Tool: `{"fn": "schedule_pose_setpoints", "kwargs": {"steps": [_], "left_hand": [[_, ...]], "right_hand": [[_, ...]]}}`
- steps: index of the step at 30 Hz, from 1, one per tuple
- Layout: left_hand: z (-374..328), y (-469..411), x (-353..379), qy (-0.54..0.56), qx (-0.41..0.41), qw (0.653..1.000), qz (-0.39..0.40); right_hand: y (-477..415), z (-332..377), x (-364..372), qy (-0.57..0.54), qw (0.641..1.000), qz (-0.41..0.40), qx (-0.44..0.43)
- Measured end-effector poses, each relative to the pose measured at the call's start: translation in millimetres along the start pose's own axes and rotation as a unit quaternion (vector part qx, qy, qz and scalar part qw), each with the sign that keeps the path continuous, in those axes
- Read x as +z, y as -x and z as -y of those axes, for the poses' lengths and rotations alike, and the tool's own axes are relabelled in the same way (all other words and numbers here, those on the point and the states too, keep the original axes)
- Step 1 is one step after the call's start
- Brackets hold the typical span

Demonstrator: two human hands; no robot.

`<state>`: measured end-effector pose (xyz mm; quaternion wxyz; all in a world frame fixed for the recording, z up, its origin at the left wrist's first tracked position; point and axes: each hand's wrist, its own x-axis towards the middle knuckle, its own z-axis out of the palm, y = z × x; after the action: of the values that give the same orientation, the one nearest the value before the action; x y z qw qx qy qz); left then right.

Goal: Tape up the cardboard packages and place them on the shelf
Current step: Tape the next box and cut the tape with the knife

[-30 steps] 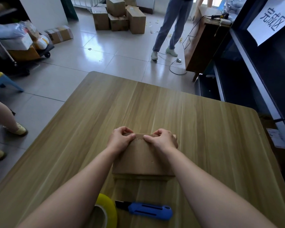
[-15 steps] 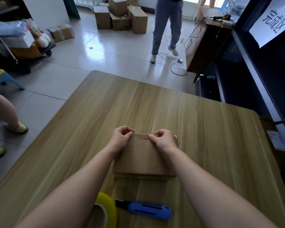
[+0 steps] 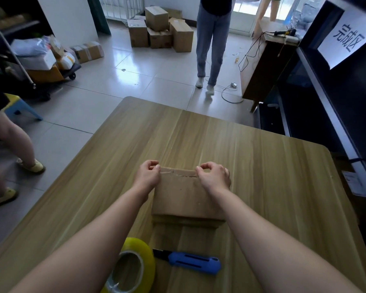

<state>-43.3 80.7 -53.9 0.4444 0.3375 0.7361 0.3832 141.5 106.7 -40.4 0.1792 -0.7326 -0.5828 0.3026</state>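
The cardboard package [image 3: 184,197] lies at mid-bench [image 3: 262,166]. Over the last second the left hand [image 3: 147,176] and right hand [image 3: 215,177] have been drawn apart along its far edge, towards the corners. The fingers of both are pinched on that edge. Sealing is judged pending, as the tape roll [image 3: 135,263] lies untouched at the near left.

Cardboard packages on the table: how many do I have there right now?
1. The cardboard package lies mid-table, left hand and right hand gripping its far edge. The forearms cover some near table, so another could be hidden.
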Motion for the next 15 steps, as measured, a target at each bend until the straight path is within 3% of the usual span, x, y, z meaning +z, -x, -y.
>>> {"fn": "schedule_pose_setpoints", "kwargs": {"steps": [15], "left_hand": [[29.1, 71.5, -46.9, 0.002, 0.007, 0.999, -0.052]], "right_hand": [[66.4, 21.9, 12.4, -0.011, 0.991, 0.081, -0.102]]}}
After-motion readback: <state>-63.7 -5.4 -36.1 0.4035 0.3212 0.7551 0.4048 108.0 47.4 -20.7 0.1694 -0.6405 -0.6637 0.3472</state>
